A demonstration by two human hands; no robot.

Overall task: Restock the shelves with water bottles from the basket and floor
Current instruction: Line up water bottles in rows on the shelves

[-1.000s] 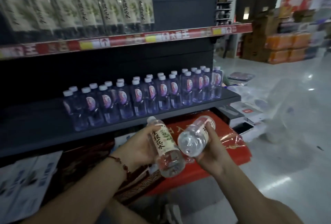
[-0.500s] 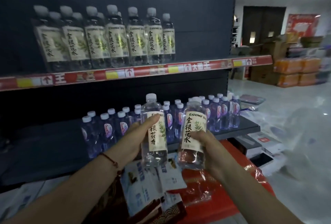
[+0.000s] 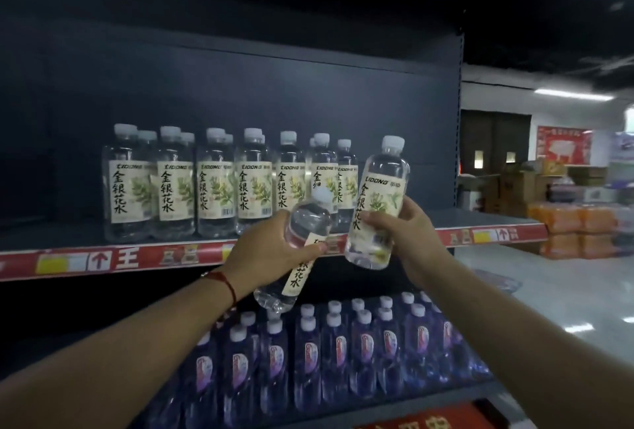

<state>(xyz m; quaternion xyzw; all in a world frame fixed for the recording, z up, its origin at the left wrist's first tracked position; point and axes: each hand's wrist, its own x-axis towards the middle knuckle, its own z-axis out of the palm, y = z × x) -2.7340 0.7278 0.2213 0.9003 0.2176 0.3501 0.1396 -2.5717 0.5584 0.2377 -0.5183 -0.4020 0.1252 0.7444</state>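
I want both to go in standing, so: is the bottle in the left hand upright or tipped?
Tipped. The bottle in the left hand leans, cap up toward the shelf, base down-left; the left hand grips its middle. The right hand's bottle is nearly upright.

We cannot see the middle of the tilted bottle (image 3: pixel 297 246): the left hand (image 3: pixel 266 250) wraps it, and its cap blurs into the shelved bottles (image 3: pixel 219 185) behind. The right hand (image 3: pixel 403 226) covers the far side of the upright bottle (image 3: pixel 375 204). The back row on that shelf shows only caps. We cannot read the labels on the purple bottles (image 3: pixel 338 353), and the frame's bottom edge cuts off the nearest ones. The stacked goods (image 3: pixel 576 222) at far right are too blurred to identify.
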